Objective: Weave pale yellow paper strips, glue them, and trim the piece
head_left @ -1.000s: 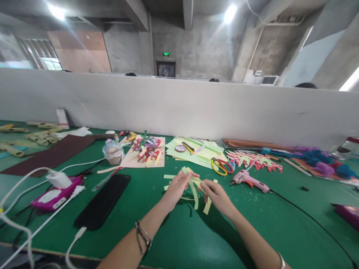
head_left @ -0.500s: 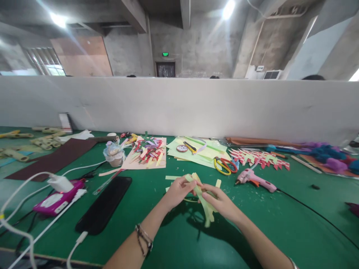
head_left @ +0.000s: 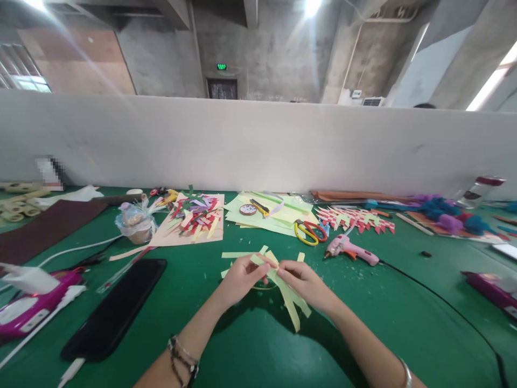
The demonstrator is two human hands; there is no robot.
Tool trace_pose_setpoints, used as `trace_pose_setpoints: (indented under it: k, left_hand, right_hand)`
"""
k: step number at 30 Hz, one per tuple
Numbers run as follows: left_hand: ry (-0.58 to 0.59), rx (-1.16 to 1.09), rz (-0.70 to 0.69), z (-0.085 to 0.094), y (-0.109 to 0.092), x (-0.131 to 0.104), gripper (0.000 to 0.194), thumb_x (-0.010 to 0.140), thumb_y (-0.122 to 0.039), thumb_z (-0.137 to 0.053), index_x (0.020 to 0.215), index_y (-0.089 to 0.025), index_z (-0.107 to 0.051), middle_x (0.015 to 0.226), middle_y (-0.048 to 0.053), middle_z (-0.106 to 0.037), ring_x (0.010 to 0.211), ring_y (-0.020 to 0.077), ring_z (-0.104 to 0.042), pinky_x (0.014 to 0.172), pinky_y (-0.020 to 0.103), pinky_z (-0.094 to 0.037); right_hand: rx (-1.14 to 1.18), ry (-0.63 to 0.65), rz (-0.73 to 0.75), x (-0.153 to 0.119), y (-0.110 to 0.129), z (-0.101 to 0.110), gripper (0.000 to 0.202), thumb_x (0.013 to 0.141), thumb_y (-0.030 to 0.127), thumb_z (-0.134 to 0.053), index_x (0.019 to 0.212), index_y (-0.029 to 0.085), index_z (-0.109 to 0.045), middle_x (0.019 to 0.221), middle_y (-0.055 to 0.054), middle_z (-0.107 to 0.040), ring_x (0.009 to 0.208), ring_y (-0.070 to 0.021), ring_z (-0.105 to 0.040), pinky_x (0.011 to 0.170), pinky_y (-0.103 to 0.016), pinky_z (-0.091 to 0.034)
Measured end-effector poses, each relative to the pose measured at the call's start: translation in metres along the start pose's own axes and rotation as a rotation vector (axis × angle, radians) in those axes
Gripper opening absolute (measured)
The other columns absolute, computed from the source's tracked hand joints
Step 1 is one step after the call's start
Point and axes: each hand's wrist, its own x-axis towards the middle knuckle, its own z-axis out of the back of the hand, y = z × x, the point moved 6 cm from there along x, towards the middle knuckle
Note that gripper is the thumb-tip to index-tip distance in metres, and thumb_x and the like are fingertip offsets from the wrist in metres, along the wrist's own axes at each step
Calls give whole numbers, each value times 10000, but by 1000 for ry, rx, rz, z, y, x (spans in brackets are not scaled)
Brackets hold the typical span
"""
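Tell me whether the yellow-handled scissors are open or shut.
Shut: the scissors lie flat on the table, handle loops close together.

Matt paper strips (head_left: 288, 293), probably felt-like green table cover (head_left: 258, 345).

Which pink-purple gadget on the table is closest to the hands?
The pink glue gun, just beyond the right hand. The purple devices at the far left and far right lie much farther off.

Pale yellow-green paper strips (head_left: 287, 288), green table (head_left: 250, 345), pink glue gun (head_left: 350, 249).
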Motion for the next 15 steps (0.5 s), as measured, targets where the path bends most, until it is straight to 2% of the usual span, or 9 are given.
trace_pose_setpoints:
  k: [3,5,11,15]
  left_hand:
    - [-30,54,4,8,-2,1,286,778,-412,-558,896,-157,-611,625,-19,-572,574,116,-533,551,210,-400]
    - [-46,119,4,13,-6,0,277,777,-388,-564,949,-172,-595,619,-26,-575,588,127,-552,560,213,-406]
    - [-46,429,-29,22,-20,-5,195,774,-339,-553,887,-212,-649,857,22,-665,700,165,-587,639,243,-429]
    - [-18,498,-34,24,-22,-7,191,777,-355,-554,879,-236,-664,924,16,-676,767,187,-600,663,245,-427]
  right_hand:
    - [7,-28,-29,0,-4,2,394,842,514,-431,655,172,-486,573,44,-366,533,-81,-328,486,-214,-267]
    - [22,-53,-34,1,-4,3,393,837,515,-436,650,172,-477,582,42,-358,543,-81,-320,495,-216,-265]
    - [79,-96,-92,0,-6,7,396,812,537,-454,641,180,-467,533,53,-330,508,-80,-294,481,-223,-247]
    - [55,-169,-81,-1,-7,12,385,821,504,-462,608,183,-453,541,44,-373,525,-87,-340,514,-225,-288]
